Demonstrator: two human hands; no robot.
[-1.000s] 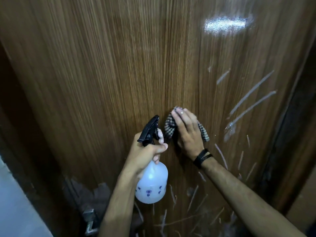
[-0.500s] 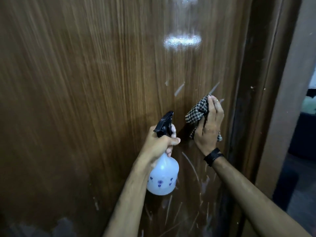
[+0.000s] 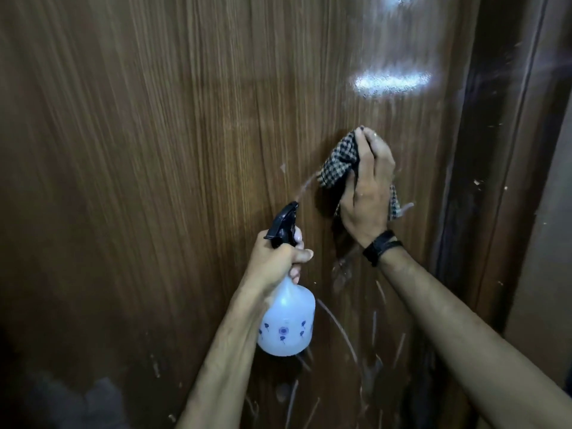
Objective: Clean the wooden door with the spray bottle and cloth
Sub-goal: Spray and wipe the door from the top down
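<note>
Your right hand point(image 3: 368, 193) has carried the checked cloth point(image 3: 340, 159) from the centre of the frame a second ago to the right of centre, near the door frame point(image 3: 495, 181), then slightly higher. A thin stream now leaves the nozzle of the spray bottle point(image 3: 286, 320) toward the cloth. Your view has swung right.

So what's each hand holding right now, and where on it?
Left hand grips the spray bottle at its neck; right hand holds the checked cloth against the door.
</note>
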